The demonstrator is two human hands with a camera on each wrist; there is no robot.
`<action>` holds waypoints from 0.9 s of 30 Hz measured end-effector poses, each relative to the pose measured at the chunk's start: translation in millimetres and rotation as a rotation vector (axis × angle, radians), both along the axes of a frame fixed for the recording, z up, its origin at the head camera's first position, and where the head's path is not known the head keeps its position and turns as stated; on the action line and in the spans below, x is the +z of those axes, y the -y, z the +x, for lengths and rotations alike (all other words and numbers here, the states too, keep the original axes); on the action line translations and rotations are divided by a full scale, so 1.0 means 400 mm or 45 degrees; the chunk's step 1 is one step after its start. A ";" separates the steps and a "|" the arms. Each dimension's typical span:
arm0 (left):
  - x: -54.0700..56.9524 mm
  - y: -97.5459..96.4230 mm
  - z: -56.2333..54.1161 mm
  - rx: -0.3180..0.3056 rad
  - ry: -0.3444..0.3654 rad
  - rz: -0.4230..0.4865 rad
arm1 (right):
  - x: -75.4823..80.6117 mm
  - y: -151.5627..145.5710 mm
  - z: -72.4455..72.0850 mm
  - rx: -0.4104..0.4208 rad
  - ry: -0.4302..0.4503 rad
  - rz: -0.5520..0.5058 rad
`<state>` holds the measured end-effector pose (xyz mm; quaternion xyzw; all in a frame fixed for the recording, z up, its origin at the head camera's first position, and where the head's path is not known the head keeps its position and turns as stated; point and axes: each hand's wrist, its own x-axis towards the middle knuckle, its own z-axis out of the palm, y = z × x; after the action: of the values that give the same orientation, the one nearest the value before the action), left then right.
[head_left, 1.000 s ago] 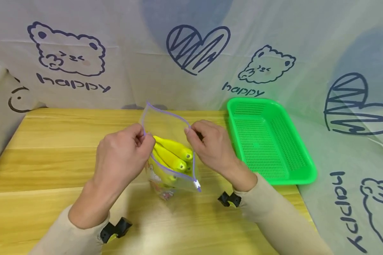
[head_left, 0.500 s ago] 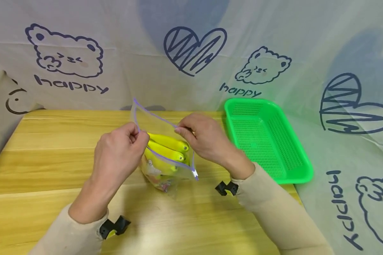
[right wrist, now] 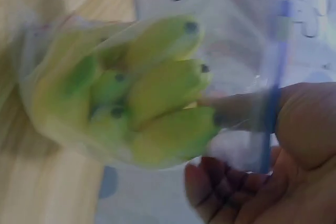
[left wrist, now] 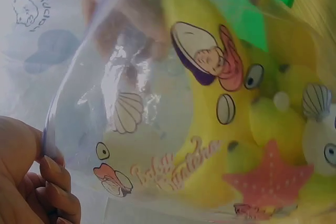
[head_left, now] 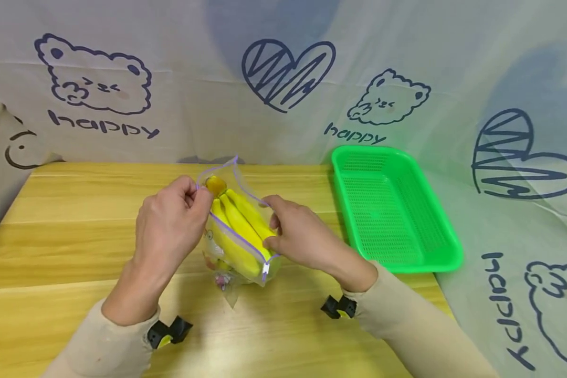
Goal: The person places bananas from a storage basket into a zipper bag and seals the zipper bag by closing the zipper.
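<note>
A clear zip bag (head_left: 233, 257) with a purple zip edge and printed shells and a starfish hangs between both hands, its mouth wide. Inside lies a bunch of yellow bananas (head_left: 238, 220), brown stem end toward the back left, dark tips toward the front right. My left hand (head_left: 170, 223) pinches the bag's left edge beside the stem. My right hand (head_left: 302, 231) grips the right edge; in the right wrist view its thumb (right wrist: 236, 111) reaches inside by the banana tips while the other fingers curl outside. A white slider (head_left: 266, 269) sits at the zip's front corner.
A green perforated basket (head_left: 438, 210) stands at the right on the wood-grain table (head_left: 75, 220). Behind and to the right hangs a pale cloth (head_left: 208, 105) with bear and heart drawings.
The right hand has moved down from the bag's back edge to its right side, thumb now inside. The bag has turned, so the banana stem shows. The left hand keeps its pinch.
</note>
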<state>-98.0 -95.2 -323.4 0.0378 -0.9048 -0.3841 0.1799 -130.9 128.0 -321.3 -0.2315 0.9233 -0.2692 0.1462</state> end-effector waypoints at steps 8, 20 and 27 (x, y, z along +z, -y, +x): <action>0.001 -0.008 0.005 -0.019 0.007 0.042 | -0.030 0.010 -0.013 -0.030 0.105 -0.287; -0.006 -0.010 -0.004 -0.214 0.116 0.046 | -0.054 0.050 -0.015 -0.322 0.380 -0.922; 0.008 0.039 0.001 -0.258 0.217 0.127 | -0.068 0.047 -0.013 -0.547 0.352 -1.190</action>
<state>-97.5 -110.6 -320.3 -0.0126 -0.8958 -0.4401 0.0606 -136.2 109.1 -348.3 -0.0400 0.7037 -0.7037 0.0895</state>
